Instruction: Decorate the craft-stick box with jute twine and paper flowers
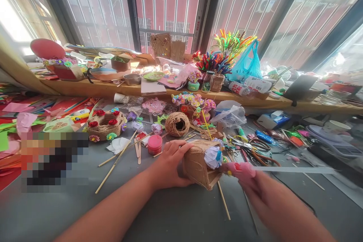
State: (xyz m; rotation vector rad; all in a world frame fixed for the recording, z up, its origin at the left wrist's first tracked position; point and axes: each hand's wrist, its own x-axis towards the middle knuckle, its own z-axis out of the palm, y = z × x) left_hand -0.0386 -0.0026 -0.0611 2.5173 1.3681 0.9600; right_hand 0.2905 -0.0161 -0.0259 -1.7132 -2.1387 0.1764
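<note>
My left hand (171, 164) is closed around a brown box covered in twine (195, 164), tilted with its opening to the right. A white and blue paper flower (212, 157) sits at that opening. In my right hand (259, 189) is a pink hot glue gun (241, 169), its nozzle pointing left at the box's opening beside the flower. A long translucent glue stick (295, 170) sticks out of the gun's back. The nozzle tip is partly hidden, so I cannot tell whether it touches the box. Under the box lies a thin wooden stick (224, 200).
Nearby are a twine ball (177, 124), a pink jar (154, 144), a woven ring with flowers (106, 125) and wooden sticks (116, 164). Scissors (259, 145) lie to the right, by the glue gun's cord (297, 194). A crowded window ledge (107, 90) runs behind.
</note>
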